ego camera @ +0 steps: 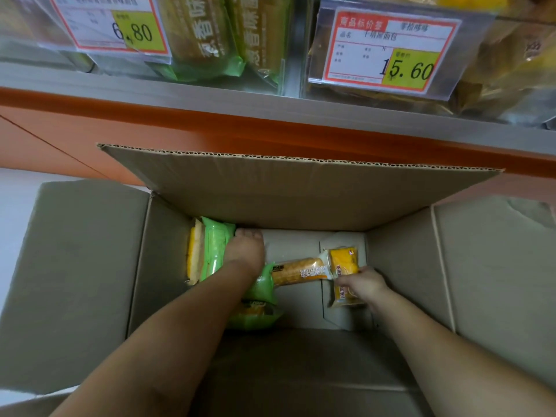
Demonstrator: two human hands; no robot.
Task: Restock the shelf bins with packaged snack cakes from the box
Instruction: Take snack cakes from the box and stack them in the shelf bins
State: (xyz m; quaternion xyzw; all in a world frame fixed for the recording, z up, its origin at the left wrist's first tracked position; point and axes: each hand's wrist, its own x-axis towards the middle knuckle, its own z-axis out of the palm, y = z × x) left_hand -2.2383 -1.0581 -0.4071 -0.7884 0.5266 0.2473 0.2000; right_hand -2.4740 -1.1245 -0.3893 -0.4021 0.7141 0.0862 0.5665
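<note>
inside, snack cakes (215, 251) wear green and yellow wrappers.

Reaches forward and down with both bare forearms, wide apart at elbows, nearer at wrists. Presents left hand (245, 251) back-up, fingers pointing away, tips hidden. Grips yellow packet (343, 261) in right hand (365, 285), fingers curled round lower part.

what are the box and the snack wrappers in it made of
Box: corrugated cardboard, matte brown; fluting shows along the far flap's edge. Green pack and orange pack: thin plastic film, probably, glossy; they shine and crinkle, and cake shows through clear parts.
</note>
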